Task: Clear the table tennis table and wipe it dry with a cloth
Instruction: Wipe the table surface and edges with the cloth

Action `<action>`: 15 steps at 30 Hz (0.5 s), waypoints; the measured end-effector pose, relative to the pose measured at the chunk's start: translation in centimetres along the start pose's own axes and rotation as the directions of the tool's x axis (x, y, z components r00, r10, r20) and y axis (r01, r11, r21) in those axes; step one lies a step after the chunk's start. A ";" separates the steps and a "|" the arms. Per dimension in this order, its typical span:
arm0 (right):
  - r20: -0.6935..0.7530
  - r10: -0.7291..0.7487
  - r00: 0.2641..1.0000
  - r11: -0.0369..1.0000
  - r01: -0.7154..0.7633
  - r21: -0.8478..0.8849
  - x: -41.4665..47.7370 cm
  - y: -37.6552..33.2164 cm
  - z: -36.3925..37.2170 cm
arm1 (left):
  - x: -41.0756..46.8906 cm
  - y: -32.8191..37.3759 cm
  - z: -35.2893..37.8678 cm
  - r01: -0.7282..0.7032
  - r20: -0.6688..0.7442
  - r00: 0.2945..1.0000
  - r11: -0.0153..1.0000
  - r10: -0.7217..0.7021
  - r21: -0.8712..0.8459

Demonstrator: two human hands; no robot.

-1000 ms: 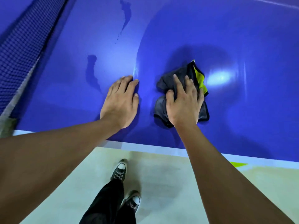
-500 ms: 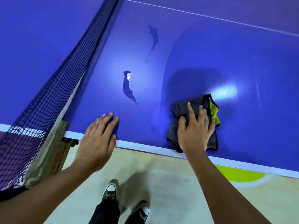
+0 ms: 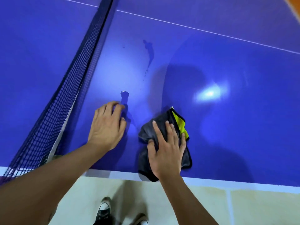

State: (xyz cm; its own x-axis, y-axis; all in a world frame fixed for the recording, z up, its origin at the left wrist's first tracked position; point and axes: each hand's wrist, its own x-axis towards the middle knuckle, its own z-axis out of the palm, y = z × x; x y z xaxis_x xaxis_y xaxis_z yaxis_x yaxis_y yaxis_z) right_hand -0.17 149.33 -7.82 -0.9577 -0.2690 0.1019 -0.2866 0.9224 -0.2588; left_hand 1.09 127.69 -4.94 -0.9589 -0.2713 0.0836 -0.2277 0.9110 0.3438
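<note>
Head view shows that the person has moved sideways along the near edge in the last second: the net (image 3: 65, 95), before only at the border of the picture, now stands just beside the left hand (image 3: 107, 125). This hand was half off the edge a moment ago. Now it rests on the table (image 3: 227, 127) again, fingers loosely bent and holding nothing, its fingertips at the lower end of a small puddle (image 3: 124, 98).

The right hand (image 3: 165, 148) has brought the cloth (image 3: 162, 116) along with it. It lies flat on the crumpled cloth, fingers straight and spread, pressing and not clenching. The cloth sits at the near edge of the table and its lower corner reaches over the white border line.

Both the puddle and the longer water streak (image 3: 150, 51) farther up are as wet as before, so I judge the drying is not finished. The cloth is now close to the puddle, and this wet part by the net seems to be the next to wipe.
</note>
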 end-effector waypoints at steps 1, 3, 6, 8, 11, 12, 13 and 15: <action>0.010 -0.003 1.000 1.000 0.003 0.001 0.4 0.0 0.0 | 0.8 -0.1 0.0 -0.008 0.018 1.000 1.000 0.008 0.004; 0.034 -0.005 0.999 1.000 0.005 0.002 1.9 0.0 0.0 | 2.7 -0.3 0.0 -0.016 0.046 0.999 1.000 0.015 0.012; 0.050 -0.003 0.999 1.000 0.003 0.002 4.8 0.0 0.2 | 5.2 -0.5 0.2 -0.026 0.046 0.999 1.000 0.026 0.004; 0.072 0.012 0.997 1.000 -0.013 0.013 7.1 0.1 0.4 | 7.1 -0.5 0.4 -0.049 0.037 0.998 0.999 0.049 0.001; 0.104 0.011 0.994 1.000 -0.013 0.016 10.9 0.5 0.4 | 10.1 -0.6 0.9 -0.063 0.018 0.998 0.998 0.063 -0.008; 0.107 0.009 0.994 1.000 -0.011 0.016 12.7 0.8 0.4 | 11.5 -0.7 1.1 -0.063 0.021 0.998 0.998 0.063 -0.004; 0.108 0.005 0.994 1.000 -0.007 0.014 14.4 1.0 0.5 | 12.8 -0.9 1.2 -0.060 0.025 0.998 0.998 0.060 -0.001; 0.107 -0.013 0.994 1.000 0.012 0.012 18.7 1.6 1.0 | 15.8 -1.2 1.6 -0.060 0.036 0.998 0.998 0.060 0.015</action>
State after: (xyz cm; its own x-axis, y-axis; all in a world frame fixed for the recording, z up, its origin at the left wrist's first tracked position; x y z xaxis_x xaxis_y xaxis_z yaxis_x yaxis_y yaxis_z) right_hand -18.60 145.53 -7.25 -0.9509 -0.3095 0.0018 -0.2986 0.9158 -0.2687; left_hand -14.04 122.77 -5.52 -0.9763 -0.2049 0.0702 -0.1719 0.9304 0.3238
